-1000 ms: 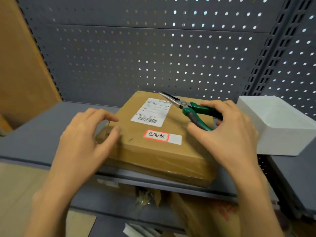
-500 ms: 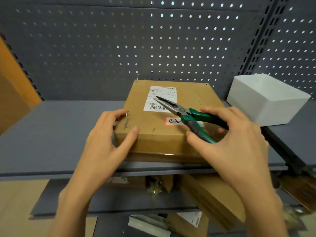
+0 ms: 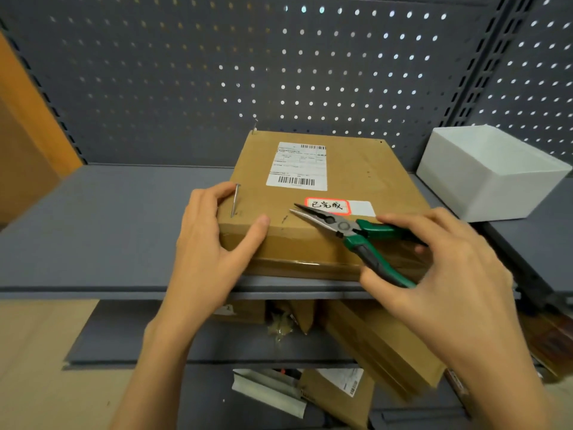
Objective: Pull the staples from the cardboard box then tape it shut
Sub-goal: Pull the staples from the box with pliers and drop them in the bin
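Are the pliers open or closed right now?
Open: the pliers have a small gap between their tips, and the right hand holds the spread green handles.

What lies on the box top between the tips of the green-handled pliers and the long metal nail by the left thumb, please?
In the head view, only bare brown cardboard box top with a small dark mark lies between the green-handled pliers and the metal nail.
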